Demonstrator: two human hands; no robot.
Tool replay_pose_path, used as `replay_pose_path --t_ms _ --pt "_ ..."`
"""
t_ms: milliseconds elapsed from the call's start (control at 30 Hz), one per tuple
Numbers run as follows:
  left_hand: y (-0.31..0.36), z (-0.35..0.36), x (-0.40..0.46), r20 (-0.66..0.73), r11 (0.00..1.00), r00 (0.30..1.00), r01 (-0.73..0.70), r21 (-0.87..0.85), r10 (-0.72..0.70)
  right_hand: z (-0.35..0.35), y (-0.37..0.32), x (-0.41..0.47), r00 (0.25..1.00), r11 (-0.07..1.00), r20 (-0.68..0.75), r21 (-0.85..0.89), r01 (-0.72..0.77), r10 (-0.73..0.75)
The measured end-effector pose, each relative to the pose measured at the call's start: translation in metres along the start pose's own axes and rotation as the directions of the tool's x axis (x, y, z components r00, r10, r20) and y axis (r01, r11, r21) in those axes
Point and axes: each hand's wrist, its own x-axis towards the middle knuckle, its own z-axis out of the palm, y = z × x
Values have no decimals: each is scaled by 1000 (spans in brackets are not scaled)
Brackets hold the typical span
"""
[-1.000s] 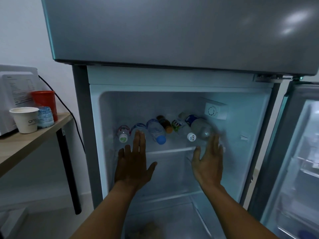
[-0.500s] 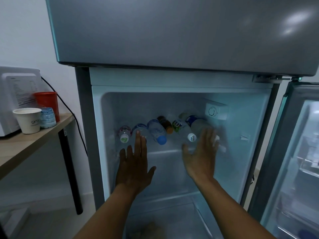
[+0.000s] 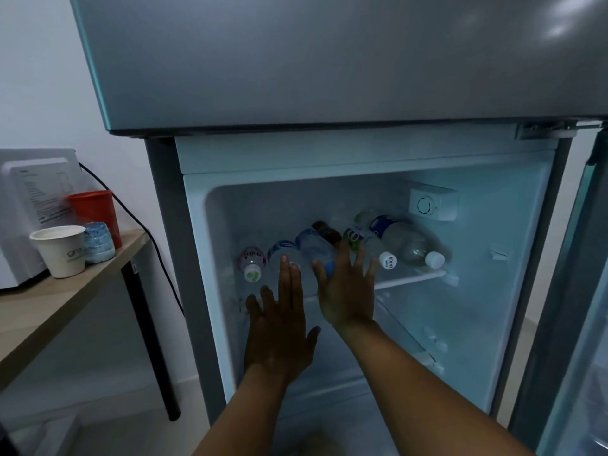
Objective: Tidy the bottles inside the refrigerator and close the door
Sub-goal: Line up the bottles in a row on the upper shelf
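At the left of the frame a bench [image 3: 49, 301] holds a white cup [image 3: 61, 251] and a red cup [image 3: 95, 210]. In the middle, the fridge [image 3: 329, 60] stands with its door [image 3: 579, 307] open at the right edge. Bottles [image 3: 316, 248] lie on their sides in a row on the top shelf [image 3: 411, 279]. The left hand [image 3: 279, 330] is flat, its fingers [image 3: 289, 281] open, holding nothing. The right hand [image 3: 348, 291] reaches at the bottles, fingers spread.

Dim room, cold bluish cast.
Glare on the freezer door [image 3: 559, 18] at upper right; my right hand [image 3: 348, 291] is motion-blurred; edges bow outward.
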Motion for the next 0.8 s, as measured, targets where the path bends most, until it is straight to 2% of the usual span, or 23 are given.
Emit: replay_pose_path --t_ms 167,333,400,533,600,700,800 --pt "1 2 0 -4 1000 1000 11 -6 -11 -9 11 4 991 984 91 160 84 -99" --pt "2 3 1 3 1000 1000 13 -1 -13 -12 14 6 983 990 139 95 108 -121" --pt "1 2 0 8 1000 1000 16 -9 -16 -12 14 7 978 983 156 140 117 -138" --pt "-2 -2 -2 23 998 1000 10 -56 -9 -24 18 -1 953 941 140 246 231 -270" --pt "-3 -3 -3 28 997 1000 9 -77 -7 -29 26 -11 949 956 169 170 239 -267" --pt "-2 -8 -5 59 995 998 8 -96 -3 -40 40 -23 934 979 313 -44 197 -174" --pt "0 -18 -8 101 994 995 8 -108 3 -61 47 -35 907 986 407 -71 154 -112"
